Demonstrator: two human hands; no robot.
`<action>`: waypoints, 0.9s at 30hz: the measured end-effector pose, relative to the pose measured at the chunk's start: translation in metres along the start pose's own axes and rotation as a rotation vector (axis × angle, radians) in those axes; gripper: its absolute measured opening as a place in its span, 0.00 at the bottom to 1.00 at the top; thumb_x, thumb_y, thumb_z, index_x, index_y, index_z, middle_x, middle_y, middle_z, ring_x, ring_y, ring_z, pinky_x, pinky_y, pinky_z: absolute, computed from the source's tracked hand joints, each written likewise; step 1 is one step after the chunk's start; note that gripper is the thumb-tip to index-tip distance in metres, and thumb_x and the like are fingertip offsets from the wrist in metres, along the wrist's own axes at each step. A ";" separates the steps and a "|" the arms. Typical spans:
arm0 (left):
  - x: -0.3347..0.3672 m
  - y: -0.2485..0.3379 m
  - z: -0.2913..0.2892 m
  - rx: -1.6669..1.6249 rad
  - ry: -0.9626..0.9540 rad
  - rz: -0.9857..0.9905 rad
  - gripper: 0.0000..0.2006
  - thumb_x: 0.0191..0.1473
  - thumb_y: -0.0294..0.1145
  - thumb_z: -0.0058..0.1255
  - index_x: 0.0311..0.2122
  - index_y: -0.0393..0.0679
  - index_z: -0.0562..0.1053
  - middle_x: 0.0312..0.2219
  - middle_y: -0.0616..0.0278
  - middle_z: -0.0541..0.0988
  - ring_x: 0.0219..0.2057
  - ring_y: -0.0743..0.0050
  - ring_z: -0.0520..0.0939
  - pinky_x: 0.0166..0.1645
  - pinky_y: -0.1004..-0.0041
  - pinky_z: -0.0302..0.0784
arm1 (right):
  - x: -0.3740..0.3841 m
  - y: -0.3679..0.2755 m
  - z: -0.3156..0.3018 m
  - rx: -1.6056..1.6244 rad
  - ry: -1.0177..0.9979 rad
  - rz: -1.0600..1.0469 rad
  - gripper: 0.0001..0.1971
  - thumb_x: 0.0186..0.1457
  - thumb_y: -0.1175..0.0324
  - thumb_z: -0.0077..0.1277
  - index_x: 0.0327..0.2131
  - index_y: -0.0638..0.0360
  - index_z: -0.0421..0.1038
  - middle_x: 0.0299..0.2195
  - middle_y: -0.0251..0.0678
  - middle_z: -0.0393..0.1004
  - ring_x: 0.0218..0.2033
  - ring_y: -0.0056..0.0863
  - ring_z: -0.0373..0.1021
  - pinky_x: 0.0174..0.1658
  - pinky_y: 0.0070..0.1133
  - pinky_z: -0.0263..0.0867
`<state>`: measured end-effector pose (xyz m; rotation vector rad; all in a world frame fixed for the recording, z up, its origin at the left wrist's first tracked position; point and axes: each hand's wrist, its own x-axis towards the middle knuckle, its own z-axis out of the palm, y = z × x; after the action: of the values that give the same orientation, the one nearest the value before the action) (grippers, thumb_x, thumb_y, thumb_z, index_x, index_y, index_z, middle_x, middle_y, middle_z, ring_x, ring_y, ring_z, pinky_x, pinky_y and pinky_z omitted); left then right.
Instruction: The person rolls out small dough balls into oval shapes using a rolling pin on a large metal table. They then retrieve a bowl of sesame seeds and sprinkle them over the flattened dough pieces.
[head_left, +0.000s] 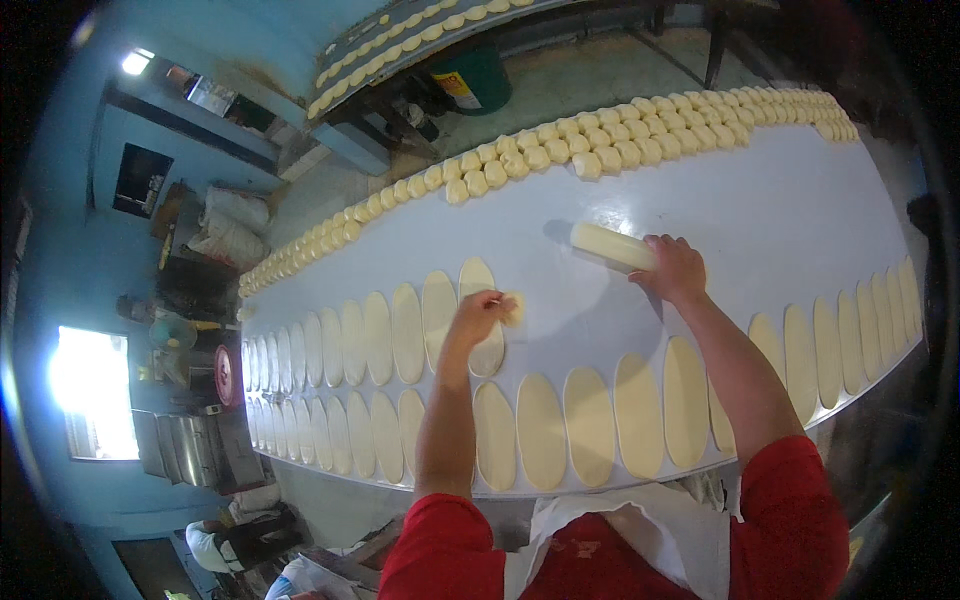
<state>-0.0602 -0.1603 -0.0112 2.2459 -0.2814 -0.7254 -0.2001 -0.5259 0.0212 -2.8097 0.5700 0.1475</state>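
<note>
Head view: rolling pin (612, 245) gripped right, pale piece (513, 309) pinched left

With my right hand (675, 268), right of the frame's centre, I hold the rolling pin by its right end, fingers wrapped around it; its free end points toward the upper middle. With my left hand (483, 318), at the centre of the frame, I pinch the small pale piece, too blurred for me to tell its exact shape. Flattened dough ovals (542, 430) line the lower edge of the pale table (740, 230), and a second row runs behind them from the left to my left hand. Along the far edge, from middle left to upper right, dough balls (590, 165) sit packed close. A green bin (482, 82) stands at the top; another person (208, 545) is at the lower left.
</note>
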 end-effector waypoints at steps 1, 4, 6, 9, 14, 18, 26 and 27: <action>-0.004 0.007 0.012 0.063 -0.011 -0.017 0.19 0.56 0.42 0.63 0.44 0.38 0.79 0.32 0.59 0.84 0.32 0.72 0.82 0.37 0.68 0.76 | -0.001 0.002 -0.001 0.015 -0.010 -0.020 0.37 0.41 0.42 0.68 0.54 0.47 0.72 0.46 0.32 0.76 0.50 0.36 0.72 0.50 0.34 0.72; -0.009 0.024 0.021 0.362 0.117 -0.061 0.20 0.54 0.47 0.64 0.45 0.42 0.79 0.37 0.57 0.84 0.34 0.67 0.83 0.39 0.64 0.76 | -0.004 0.002 0.000 0.017 -0.007 -0.036 0.38 0.41 0.42 0.68 0.55 0.47 0.71 0.46 0.31 0.77 0.50 0.35 0.72 0.50 0.35 0.71; -0.009 0.032 0.015 0.636 0.353 0.010 0.20 0.55 0.49 0.62 0.44 0.44 0.80 0.41 0.57 0.84 0.40 0.64 0.83 0.41 0.64 0.77 | -0.004 0.000 0.001 -0.008 -0.028 -0.031 0.38 0.41 0.42 0.68 0.55 0.46 0.71 0.45 0.31 0.76 0.50 0.35 0.71 0.50 0.35 0.71; -0.006 0.040 0.021 0.464 0.375 0.204 0.26 0.57 0.51 0.59 0.55 0.46 0.75 0.55 0.49 0.76 0.56 0.57 0.76 0.56 0.60 0.72 | -0.001 -0.004 0.000 -0.042 -0.072 0.014 0.38 0.42 0.40 0.67 0.55 0.44 0.71 0.47 0.30 0.76 0.51 0.33 0.71 0.52 0.34 0.70; 0.003 0.031 0.087 0.799 0.324 0.511 0.41 0.61 0.53 0.49 0.70 0.39 0.51 0.69 0.40 0.54 0.71 0.48 0.52 0.72 0.50 0.41 | 0.000 -0.012 -0.004 -0.028 -0.061 -0.046 0.38 0.40 0.43 0.69 0.55 0.43 0.71 0.46 0.30 0.76 0.51 0.35 0.71 0.49 0.35 0.71; 0.022 0.000 0.079 0.045 0.274 0.640 0.40 0.66 0.55 0.39 0.71 0.34 0.47 0.70 0.41 0.52 0.73 0.48 0.48 0.73 0.49 0.37 | -0.001 -0.039 0.015 0.020 -0.098 -0.290 0.40 0.37 0.41 0.67 0.55 0.42 0.71 0.47 0.29 0.76 0.51 0.34 0.70 0.50 0.35 0.69; -0.028 -0.040 0.046 -0.035 0.301 0.287 0.21 0.69 0.37 0.32 0.55 0.39 0.73 0.64 0.54 0.68 0.72 0.46 0.53 0.74 0.48 0.32 | 0.001 -0.098 0.075 -0.006 -0.073 -0.612 0.40 0.41 0.36 0.61 0.58 0.40 0.69 0.51 0.26 0.73 0.56 0.33 0.67 0.55 0.37 0.65; -0.025 -0.035 0.049 0.138 0.361 0.284 0.19 0.68 0.36 0.34 0.53 0.39 0.76 0.63 0.55 0.69 0.71 0.45 0.54 0.73 0.47 0.32 | 0.008 -0.102 0.070 -0.010 -0.117 -0.589 0.39 0.44 0.35 0.59 0.59 0.41 0.69 0.53 0.27 0.72 0.58 0.35 0.66 0.57 0.37 0.64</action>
<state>-0.1097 -0.1548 -0.0538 2.3495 -0.4699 -0.1507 -0.1554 -0.4191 -0.0222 -2.8180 -0.2911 0.1909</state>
